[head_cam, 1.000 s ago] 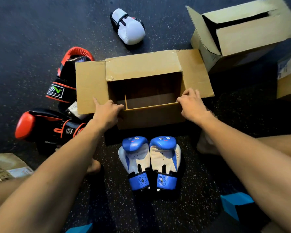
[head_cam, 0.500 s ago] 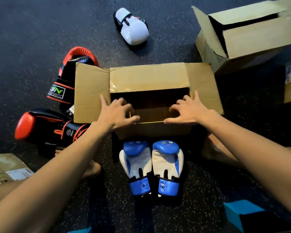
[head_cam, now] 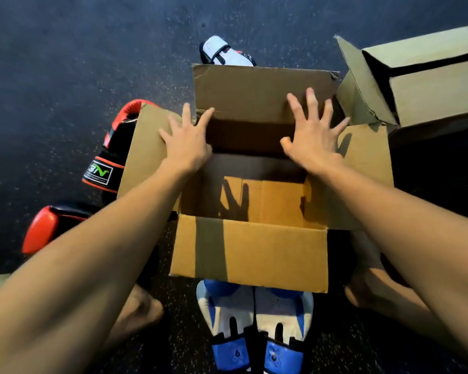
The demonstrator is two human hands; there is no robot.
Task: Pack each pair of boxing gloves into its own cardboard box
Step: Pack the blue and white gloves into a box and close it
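Note:
An open, empty cardboard box (head_cam: 250,252) stands on the floor right in front of me, all flaps spread. My left hand (head_cam: 185,141) lies flat with spread fingers at the far left corner, on the left flap. My right hand (head_cam: 312,133) presses with straight fingers against the far flap. A blue and white pair of gloves (head_cam: 254,327) lies side by side just below the box's near flap. Two black and red gloves (head_cam: 111,160) sit left of the box, partly hidden by the left flap and my arm. A white glove (head_cam: 224,54) peeks out behind the far flap.
A second cardboard box (head_cam: 427,79) lies on its side at the upper right, its opening facing left. My bare feet (head_cam: 135,317) rest on the dark speckled floor on either side of the blue gloves.
The box came nearer and now stands fully open. Both hands moved from the near flap to the far side, fingers spread flat. The near flap has folded down toward me.

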